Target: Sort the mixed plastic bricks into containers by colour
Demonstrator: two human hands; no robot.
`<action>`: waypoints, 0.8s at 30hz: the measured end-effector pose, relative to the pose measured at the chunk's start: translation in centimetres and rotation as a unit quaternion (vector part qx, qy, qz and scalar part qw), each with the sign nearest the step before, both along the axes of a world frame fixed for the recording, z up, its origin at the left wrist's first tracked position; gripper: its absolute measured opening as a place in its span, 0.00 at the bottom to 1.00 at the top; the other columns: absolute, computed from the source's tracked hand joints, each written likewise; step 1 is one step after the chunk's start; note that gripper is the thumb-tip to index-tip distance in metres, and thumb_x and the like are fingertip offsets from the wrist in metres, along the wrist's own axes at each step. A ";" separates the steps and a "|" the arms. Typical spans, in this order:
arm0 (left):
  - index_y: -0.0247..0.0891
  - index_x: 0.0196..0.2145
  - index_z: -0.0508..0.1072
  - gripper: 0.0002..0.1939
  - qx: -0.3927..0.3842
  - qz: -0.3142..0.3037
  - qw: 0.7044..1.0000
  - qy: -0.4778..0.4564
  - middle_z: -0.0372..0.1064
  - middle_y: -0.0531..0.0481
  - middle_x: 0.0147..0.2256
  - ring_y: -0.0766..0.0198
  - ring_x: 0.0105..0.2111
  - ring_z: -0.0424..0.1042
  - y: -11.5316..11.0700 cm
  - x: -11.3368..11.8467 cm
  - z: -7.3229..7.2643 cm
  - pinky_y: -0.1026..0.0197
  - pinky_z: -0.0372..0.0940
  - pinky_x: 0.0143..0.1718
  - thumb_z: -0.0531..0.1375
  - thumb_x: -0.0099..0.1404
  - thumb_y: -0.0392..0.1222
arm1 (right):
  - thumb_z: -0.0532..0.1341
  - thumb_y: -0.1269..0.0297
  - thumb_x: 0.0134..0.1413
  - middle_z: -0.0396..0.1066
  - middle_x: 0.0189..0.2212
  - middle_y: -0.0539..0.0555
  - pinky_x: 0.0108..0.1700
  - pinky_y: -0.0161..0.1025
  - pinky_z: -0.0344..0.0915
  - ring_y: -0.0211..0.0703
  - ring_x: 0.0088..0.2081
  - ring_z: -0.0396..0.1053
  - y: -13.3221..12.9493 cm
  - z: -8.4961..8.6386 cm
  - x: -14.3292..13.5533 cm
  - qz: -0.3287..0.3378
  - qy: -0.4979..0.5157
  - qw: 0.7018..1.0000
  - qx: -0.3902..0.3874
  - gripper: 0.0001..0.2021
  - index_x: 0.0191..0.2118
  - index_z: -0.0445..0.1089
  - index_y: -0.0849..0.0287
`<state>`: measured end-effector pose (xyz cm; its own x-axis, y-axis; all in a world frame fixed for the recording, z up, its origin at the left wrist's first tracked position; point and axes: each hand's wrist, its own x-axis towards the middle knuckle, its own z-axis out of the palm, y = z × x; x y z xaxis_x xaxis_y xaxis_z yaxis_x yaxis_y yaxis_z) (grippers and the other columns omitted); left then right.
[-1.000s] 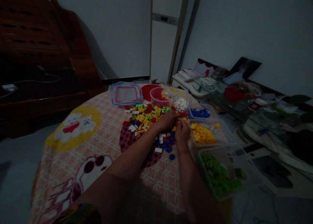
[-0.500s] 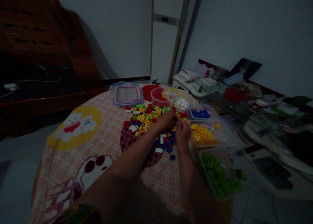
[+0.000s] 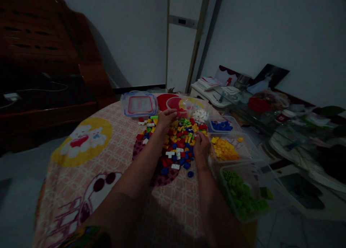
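Note:
My left hand reaches over the far side of a mixed heap of toy bricks, at the near rim of a round clear tub with red bricks inside. Its fingers are pinched, with what looks like a red toy brick at their tips. At the heap's right edge, my right hand is curled closed beside the box of yellow bricks; whatever its fingertips hold is too small and dark to make out. The heap mixes red, yellow, blue, green and white bricks.
White bricks lie right of the tub. Clear boxes on the right hold blue bricks and green bricks. A lidded box sits at the back left. A cluttered glass side table stands beyond the right edge.
My left hand has left my right hand and moved left and away from me to the tub. The right hand has stayed nearly in place. More of the heap's middle shows.

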<state>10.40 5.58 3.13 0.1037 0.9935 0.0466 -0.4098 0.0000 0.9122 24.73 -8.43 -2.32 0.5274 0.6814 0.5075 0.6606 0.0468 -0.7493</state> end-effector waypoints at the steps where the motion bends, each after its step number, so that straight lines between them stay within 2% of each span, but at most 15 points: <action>1: 0.33 0.34 0.76 0.14 -0.015 0.011 1.000 -0.022 0.74 0.53 0.26 0.69 0.26 0.73 0.2 -0.3 0.0 0.62 0.71 0.37 0.71 0.47 0.37 | 0.50 0.62 0.61 0.78 0.41 0.61 0.51 0.45 0.65 0.50 0.45 0.72 0.0 0.0 0.0 0.000 0.000 1.000 0.001 0.19 0.44 0.77 0.61; 4: 0.33 0.37 0.75 0.15 -0.039 0.015 0.998 -0.056 0.75 0.51 0.29 0.68 0.30 0.75 0.4 -0.5 0.3 0.62 0.72 0.42 0.69 0.50 0.33 | 0.51 0.62 0.61 0.78 0.41 0.60 0.51 0.44 0.65 0.49 0.45 0.72 0.0 0.2 -0.1 0.000 -0.002 1.000 0.001 0.18 0.44 0.77 0.60; 7: 0.33 0.43 0.74 0.18 -0.037 -0.002 0.996 -0.079 0.77 0.46 0.39 0.64 0.42 0.77 0.1 -0.3 0.8 0.60 0.70 0.50 0.68 0.54 0.32 | 0.51 0.62 0.60 0.79 0.40 0.59 0.51 0.44 0.66 0.49 0.45 0.72 0.1 0.3 -0.1 -0.001 0.001 1.000 0.003 0.18 0.42 0.78 0.60; 10: 0.35 0.50 0.72 0.24 -0.018 -0.020 0.995 -0.096 0.74 0.42 0.52 0.61 0.55 0.72 -0.3 0.0 1.4 0.60 0.67 0.57 0.67 0.56 0.31 | 0.51 0.62 0.59 0.79 0.40 0.60 0.51 0.45 0.66 0.50 0.44 0.73 0.1 0.4 -0.1 0.003 0.008 1.000 0.000 0.18 0.42 0.78 0.61; 13: 0.37 0.53 0.71 0.25 -0.007 -0.034 0.996 -0.087 0.69 0.42 0.58 0.60 0.59 0.69 -0.5 0.0 1.5 0.60 0.65 0.59 0.65 0.57 0.31 | 0.51 0.62 0.59 0.78 0.41 0.61 0.51 0.46 0.65 0.50 0.45 0.73 0.1 0.4 -0.1 0.006 0.009 1.000 -0.005 0.19 0.43 0.77 0.61; 17: 0.37 0.51 0.74 0.23 0.040 -0.037 0.998 -0.045 0.72 0.42 0.55 0.59 0.56 0.72 -0.4 -0.3 1.2 0.59 0.66 0.56 0.67 0.56 0.36 | 0.51 0.62 0.60 0.78 0.40 0.61 0.51 0.45 0.65 0.50 0.44 0.72 0.1 0.3 -0.1 -0.001 0.007 1.000 -0.008 0.19 0.43 0.77 0.61; 21: 0.33 0.42 0.79 0.19 0.098 -0.077 0.990 0.073 0.79 0.44 0.39 0.57 0.40 0.78 -0.2 -0.9 1.0 0.55 0.70 0.47 0.69 0.51 0.41 | 0.51 0.61 0.60 0.79 0.40 0.60 0.50 0.45 0.65 0.50 0.44 0.72 0.2 0.1 -0.1 -0.004 0.007 1.000 0.000 0.19 0.42 0.78 0.61; 24: 0.33 0.34 0.81 0.12 0.153 -0.122 0.961 0.194 0.77 0.47 0.29 0.58 0.31 0.76 -0.4 -1.0 1.2 0.56 0.70 0.41 0.68 0.49 0.40 | 0.51 0.61 0.60 0.79 0.40 0.59 0.51 0.44 0.65 0.49 0.44 0.72 0.2 0.0 -0.1 -0.005 -0.001 1.000 0.006 0.18 0.42 0.78 0.60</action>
<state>9.37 5.20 4.31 0.4005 0.8832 0.2440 -0.0598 -0.2405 0.9688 24.62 -8.21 -2.33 0.5333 0.6704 0.5159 0.6624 0.0483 -0.7476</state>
